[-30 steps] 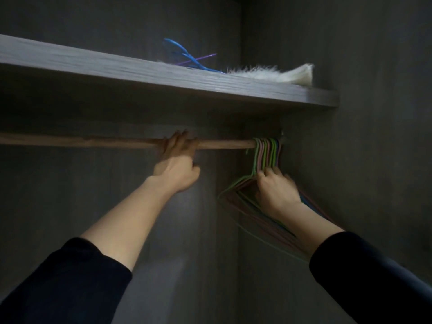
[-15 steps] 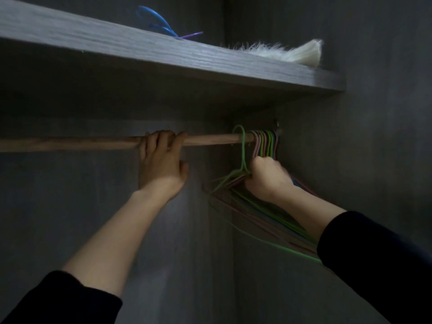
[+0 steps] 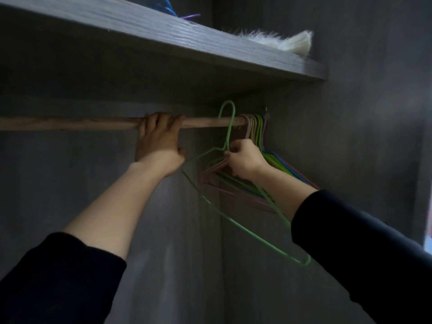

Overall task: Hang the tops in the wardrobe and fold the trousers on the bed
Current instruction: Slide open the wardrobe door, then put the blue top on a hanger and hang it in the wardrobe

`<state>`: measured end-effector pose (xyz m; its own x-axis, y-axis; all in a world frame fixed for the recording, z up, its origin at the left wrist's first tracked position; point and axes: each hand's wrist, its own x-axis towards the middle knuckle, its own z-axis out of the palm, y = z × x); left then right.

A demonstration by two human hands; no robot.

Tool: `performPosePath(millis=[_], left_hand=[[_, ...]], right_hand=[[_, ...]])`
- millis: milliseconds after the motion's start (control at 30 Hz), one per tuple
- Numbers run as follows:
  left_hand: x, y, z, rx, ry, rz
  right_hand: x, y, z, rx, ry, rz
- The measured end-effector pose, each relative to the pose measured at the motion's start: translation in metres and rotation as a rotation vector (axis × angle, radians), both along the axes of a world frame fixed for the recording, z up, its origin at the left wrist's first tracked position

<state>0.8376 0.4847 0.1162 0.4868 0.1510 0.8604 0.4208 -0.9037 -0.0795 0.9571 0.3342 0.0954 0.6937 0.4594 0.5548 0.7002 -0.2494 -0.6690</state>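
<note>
Right hand (image 3: 244,159) pinches green hanger (image 3: 230,129) neck; hook above rod (image 3: 70,122), frame centre; left hand (image 3: 160,139) grips rod.

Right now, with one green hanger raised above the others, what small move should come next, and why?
Probably draw the light green wire hanger clear of the wooden rod: the right hand pinches its neck and its hook stands above the rod, apart from the bunched hangers.

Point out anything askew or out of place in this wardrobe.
One green hanger tilts, its hook raised above the rod, apart from the bunch at the right end; the right hand grips its neck. Blue and purple wire pieces lie on the shelf, not hung.
</note>
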Motion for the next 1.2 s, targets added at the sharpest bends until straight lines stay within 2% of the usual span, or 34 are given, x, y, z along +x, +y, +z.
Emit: performPosePath(millis=[100,300,600,700,833,1033,1200], left_hand=[[-0.002,-0.007,-0.007,-0.070,0.045,-0.060],[0.004,-0.079,-0.079,-0.277,-0.066,-0.453],[-0.005,-0.256,-0.200,-0.666,0.024,-0.901],[-0.007,-0.332,-0.230,-0.698,0.072,-1.034],[-0.003,-0.434,-0.266,-0.725,0.225,-1.137],[0.026,-0.609,-0.315,-0.657,0.536,-1.226],[0.038,-0.767,-0.354,-0.638,0.792,-1.292]], right_hand=[[-0.010,-0.028,-0.013,0.005,-0.030,-0.025],[-0.042,-0.114,-0.053,-0.047,0.053,-0.124],[-0.102,-0.292,-0.162,-0.239,0.368,-0.158],[-0.117,-0.367,-0.182,-0.345,0.470,-0.200],[-0.132,-0.481,-0.208,-0.403,0.590,-0.314],[-0.160,-0.651,-0.250,-0.241,0.738,-0.576],[-0.177,-0.783,-0.278,-0.205,0.787,-0.798]])
